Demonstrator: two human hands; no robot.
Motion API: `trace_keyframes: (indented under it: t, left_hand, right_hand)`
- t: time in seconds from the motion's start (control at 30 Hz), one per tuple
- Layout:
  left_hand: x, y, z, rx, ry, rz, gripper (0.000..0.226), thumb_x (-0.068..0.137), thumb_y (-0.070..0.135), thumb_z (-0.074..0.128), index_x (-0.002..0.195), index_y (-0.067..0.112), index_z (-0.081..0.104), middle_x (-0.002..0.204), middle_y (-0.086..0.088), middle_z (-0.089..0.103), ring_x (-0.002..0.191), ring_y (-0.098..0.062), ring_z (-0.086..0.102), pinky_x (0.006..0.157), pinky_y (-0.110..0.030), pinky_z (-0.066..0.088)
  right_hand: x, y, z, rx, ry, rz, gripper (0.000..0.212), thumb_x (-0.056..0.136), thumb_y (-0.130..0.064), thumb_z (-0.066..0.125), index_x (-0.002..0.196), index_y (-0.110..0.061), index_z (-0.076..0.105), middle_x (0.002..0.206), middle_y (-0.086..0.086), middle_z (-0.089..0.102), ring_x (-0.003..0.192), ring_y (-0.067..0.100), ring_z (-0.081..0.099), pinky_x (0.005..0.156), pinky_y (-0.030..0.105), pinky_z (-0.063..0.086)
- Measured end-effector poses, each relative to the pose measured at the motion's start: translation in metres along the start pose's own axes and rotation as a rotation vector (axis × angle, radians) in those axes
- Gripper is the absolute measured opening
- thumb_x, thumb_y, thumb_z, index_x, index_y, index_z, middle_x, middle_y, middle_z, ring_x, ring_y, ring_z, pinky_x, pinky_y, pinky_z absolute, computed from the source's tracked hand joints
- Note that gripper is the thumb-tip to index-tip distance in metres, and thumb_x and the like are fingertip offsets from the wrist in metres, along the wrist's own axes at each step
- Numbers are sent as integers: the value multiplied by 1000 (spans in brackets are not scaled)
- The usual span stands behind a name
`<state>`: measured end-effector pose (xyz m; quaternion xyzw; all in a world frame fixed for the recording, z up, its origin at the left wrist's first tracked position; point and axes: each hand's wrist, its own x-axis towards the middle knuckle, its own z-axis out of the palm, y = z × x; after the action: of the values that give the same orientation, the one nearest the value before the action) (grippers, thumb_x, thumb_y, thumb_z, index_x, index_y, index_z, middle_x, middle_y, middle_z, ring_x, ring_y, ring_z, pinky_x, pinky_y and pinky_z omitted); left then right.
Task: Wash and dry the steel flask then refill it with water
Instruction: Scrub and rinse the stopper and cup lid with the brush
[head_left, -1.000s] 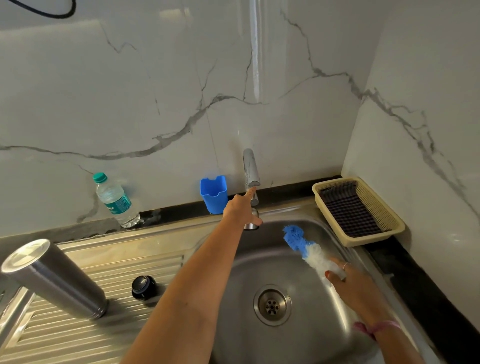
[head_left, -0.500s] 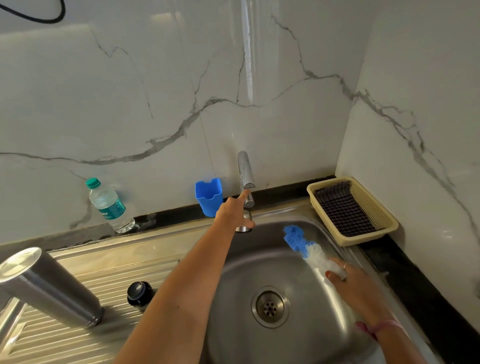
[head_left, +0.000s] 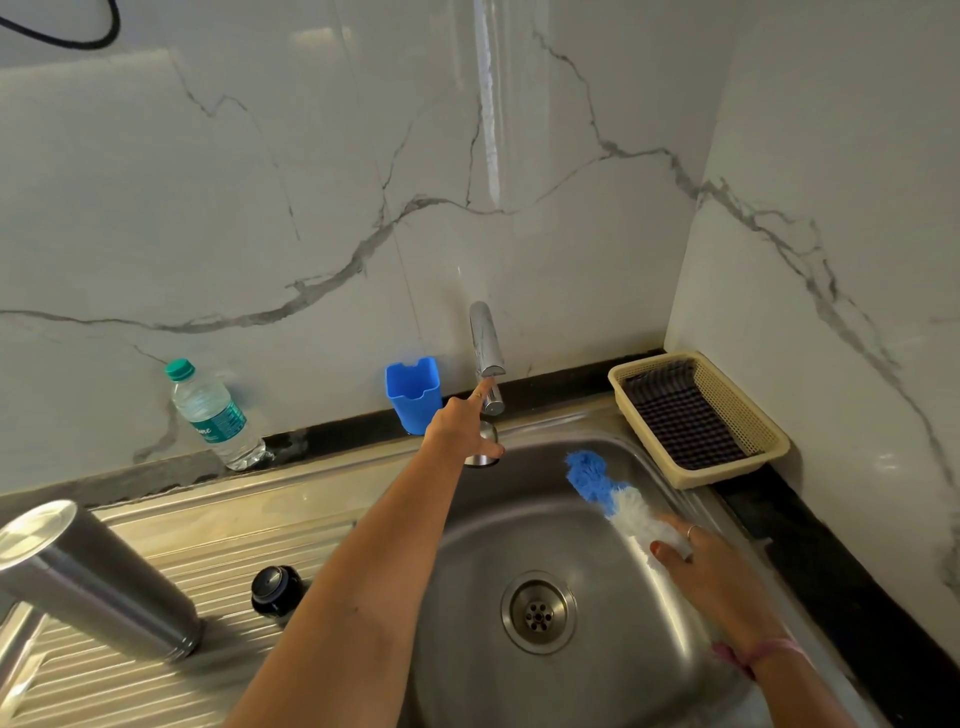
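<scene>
The tap is touched by the left hand, forefinger extended; the brush is gripped by the right hand fingers.

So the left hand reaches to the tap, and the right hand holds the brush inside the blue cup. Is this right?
Not quite. The head view shows the right hand holding the brush in the sink, not inside the blue cup, which stands behind the sink by the wall. The left hand does reach to the tap.

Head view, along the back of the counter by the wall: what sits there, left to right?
Plastic water bottle → blue cup → tap, left hand reaching it → beige basket in the corner.
</scene>
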<state>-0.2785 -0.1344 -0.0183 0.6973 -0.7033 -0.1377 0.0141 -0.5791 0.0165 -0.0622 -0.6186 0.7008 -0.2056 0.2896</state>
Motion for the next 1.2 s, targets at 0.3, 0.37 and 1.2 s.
trace_keyframes:
  t: [0.3, 0.37, 1.2]
  left_hand:
    - [-8, -2, -4, 10, -17, -16, 108, 84, 39, 76, 158, 28, -2, 97, -9, 53, 93, -25, 61, 89, -36, 52]
    - [-10, -4, -3, 16, -30, -20, 109, 84, 39, 76, 158, 27, -4, 94, -9, 53, 86, -21, 58, 87, -35, 53]
    - [-11, -16, 15, -282, -35, -91, 128, 77, 31, 85, 156, 32, -15, 87, -9, 58, 87, -23, 66, 87, -35, 54]
  right_hand:
    - [-2, 2, -1, 10, -19, 6, 34, 96, -34, 54, 128, -21, 58, 96, -3, 64, 85, 8, 58, 66, 18, 39]
    - [-2, 1, 0, -6, -13, 0, 34, 96, -35, 54, 127, -22, 58, 95, -5, 64, 84, 5, 59, 65, 16, 39]
    - [-14, -16, 0, 21, -24, 25, 37, 96, -32, 55, 132, -25, 55, 91, -11, 59, 81, 1, 54, 66, 15, 38]
